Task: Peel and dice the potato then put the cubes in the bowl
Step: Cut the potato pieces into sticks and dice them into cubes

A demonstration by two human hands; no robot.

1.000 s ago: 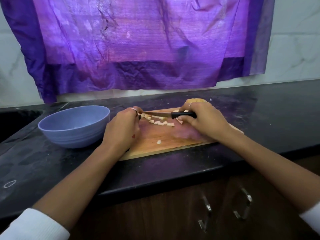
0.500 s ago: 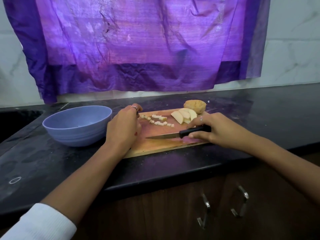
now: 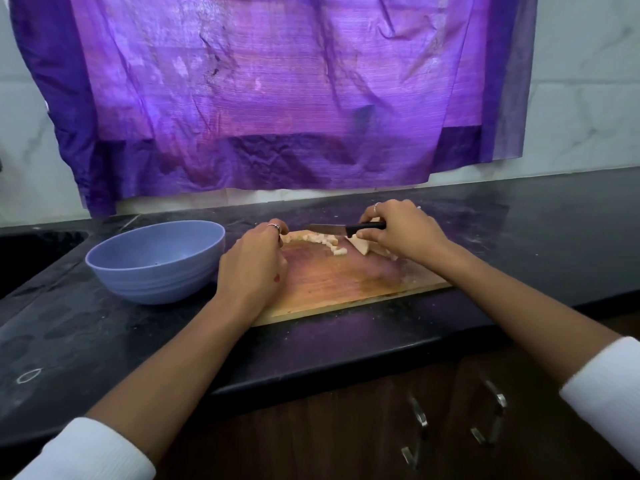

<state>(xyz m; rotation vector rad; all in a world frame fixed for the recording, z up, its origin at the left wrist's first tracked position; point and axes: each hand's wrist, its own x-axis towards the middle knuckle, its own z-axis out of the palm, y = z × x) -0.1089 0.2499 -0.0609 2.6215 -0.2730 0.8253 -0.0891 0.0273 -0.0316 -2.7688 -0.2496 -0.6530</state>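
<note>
A wooden cutting board (image 3: 346,282) lies on the black counter. Small potato cubes (image 3: 325,241) sit in a curved row along its far left part. Pale potato slices (image 3: 360,247) lie just right of them, partly hidden under my right hand (image 3: 401,233). That hand grips the black handle of a knife (image 3: 327,229), whose blade points left over the far side of the cubes. My left hand (image 3: 254,265) rests on the board's left end beside the cubes, fingers loosely curled; nothing shows in it. The blue bowl (image 3: 156,261) stands left of the board.
A dark sink (image 3: 34,251) is set into the counter at the far left. A purple cloth (image 3: 277,98) hangs on the tiled wall behind. Cabinet doors with metal handles (image 3: 488,420) are below the counter's front edge.
My right hand has carried the knife from the board's near side to the far side behind the cubes, and it now covers the potato pieces. The left hand stayed put.
</note>
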